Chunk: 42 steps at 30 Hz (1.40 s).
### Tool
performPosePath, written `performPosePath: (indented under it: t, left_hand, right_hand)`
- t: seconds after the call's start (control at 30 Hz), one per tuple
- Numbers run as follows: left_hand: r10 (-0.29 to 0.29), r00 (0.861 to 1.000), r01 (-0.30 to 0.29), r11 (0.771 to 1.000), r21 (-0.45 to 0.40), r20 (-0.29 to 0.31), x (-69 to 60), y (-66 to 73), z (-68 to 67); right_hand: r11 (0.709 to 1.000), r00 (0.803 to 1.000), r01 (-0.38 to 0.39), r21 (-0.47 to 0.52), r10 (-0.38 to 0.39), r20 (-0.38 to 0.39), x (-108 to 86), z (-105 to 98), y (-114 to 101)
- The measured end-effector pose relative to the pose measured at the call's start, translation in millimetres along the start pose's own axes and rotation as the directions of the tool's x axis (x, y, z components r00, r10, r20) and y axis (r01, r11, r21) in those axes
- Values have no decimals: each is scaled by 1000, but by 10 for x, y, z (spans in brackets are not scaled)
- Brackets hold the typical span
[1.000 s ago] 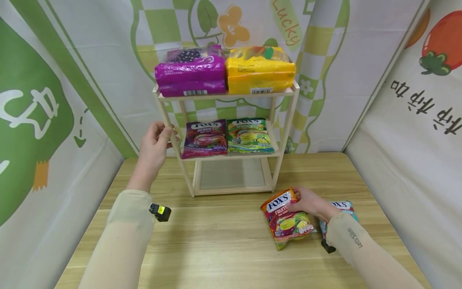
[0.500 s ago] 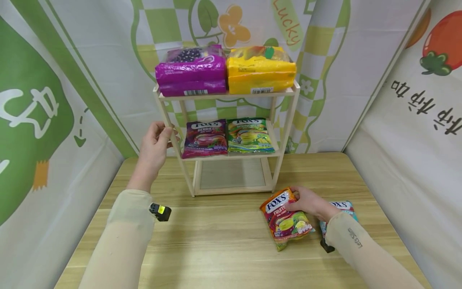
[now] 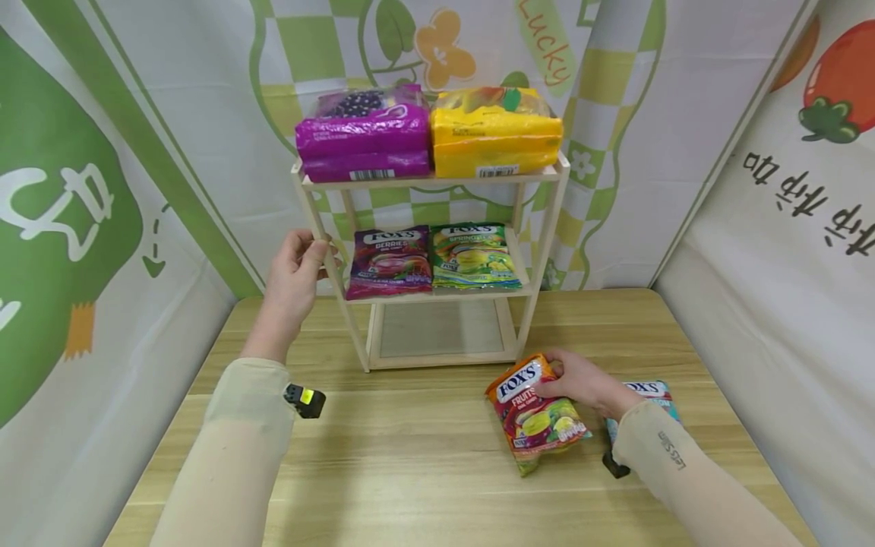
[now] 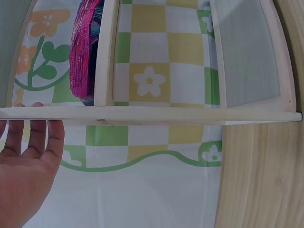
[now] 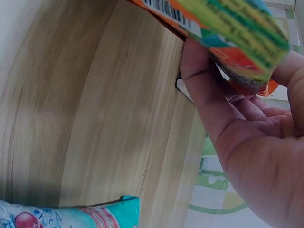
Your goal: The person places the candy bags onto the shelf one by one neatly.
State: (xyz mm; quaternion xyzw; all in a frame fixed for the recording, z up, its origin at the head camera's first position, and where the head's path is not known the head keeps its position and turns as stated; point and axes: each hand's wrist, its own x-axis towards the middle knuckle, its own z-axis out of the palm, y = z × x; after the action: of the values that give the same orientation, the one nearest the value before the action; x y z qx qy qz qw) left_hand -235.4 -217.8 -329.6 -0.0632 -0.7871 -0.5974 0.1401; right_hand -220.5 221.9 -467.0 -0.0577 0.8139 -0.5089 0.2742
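My left hand point(image 3: 290, 285) grips the left front post of a light wooden shelf rack point(image 3: 444, 296), its fingertips hooked round the wood in the left wrist view. Low over the table at the right, my right hand point(image 3: 584, 384) pinches an orange and red bag of Fox's fruit candy point(image 3: 536, 414) by its upper right edge. That candy bag point(image 5: 228, 38) hangs tilted between thumb and fingers in the right wrist view. Partly hidden behind the right forearm, a light blue Fox's candy bag point(image 3: 652, 391) lies on the table.
On the top tier sit a purple pack point(image 3: 365, 137) and a yellow pack point(image 3: 495, 133). The middle tier bears a berries candy bag point(image 3: 390, 262) and a green spring tea candy bag point(image 3: 473, 257). Printed curtains enclose the wooden table point(image 3: 410, 471).
The right hand has shifted slightly left with the orange candy bag. My left hand has stayed on the rack's post.
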Motion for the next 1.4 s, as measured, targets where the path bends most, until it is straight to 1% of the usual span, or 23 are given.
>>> performPosePath:
  t: [0.23, 0.57, 0.63, 0.9, 1.13, 1.4]
  left_hand:
    - [5, 1000, -5, 1000, 1, 1, 5, -7, 0]
    - [11, 1000, -11, 1000, -1, 2, 12, -18, 0]
    - [12, 1000, -12, 1000, -4, 2, 17, -22, 0]
    - [6, 1000, -6, 1000, -6, -2, 17, -25, -2]
    - [3, 1000, -3, 1000, -4, -3, 20, -27, 1]
    - [7, 1000, -7, 1000, -10, -7, 15, -20, 6]
  right_hand:
    - [1000, 1000, 1, 21, -1, 3, 36, 26, -35]
    - [997, 999, -25, 71, 28, -32, 81, 72, -60]
    - [997, 999, -18, 70, 20, -26, 87, 77, -63]
    - [992, 999, -24, 122, 29, -40, 122, 118, -79]
    - [994, 999, -16, 112, 21, -41, 142, 149, -114]
    - [994, 997, -25, 109, 32, -69, 179, 174, -133]
